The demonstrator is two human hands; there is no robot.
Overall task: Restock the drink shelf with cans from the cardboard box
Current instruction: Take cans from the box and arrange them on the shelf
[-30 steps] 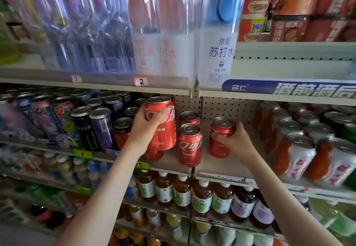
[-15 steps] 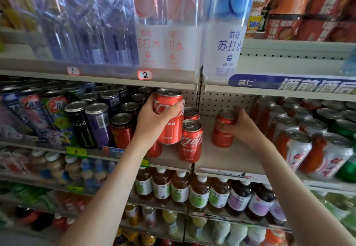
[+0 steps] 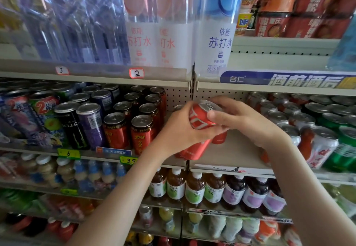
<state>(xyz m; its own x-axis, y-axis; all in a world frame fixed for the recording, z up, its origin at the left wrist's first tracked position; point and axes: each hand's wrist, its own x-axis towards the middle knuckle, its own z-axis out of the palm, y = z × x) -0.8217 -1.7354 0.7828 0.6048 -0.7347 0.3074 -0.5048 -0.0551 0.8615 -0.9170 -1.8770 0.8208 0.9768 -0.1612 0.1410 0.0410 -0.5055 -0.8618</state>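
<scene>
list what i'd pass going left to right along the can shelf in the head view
shrink-wrapped cans → black can → purple can → dark red cans → left hand → red cola can, held by both hands → right hand → white-and-red cans → green cans

Near the middle of the beige metal shelf (image 3: 237, 153) in front of me, one short red cola can (image 3: 219, 138) stands upright. To my left stand rows of tall dark red cans (image 3: 115, 130), with a purple can (image 3: 92, 124) and a black can (image 3: 72, 126) beside them. To my right stand white-and-red cans (image 3: 321, 147) and green cans (image 3: 346, 149).
</scene>
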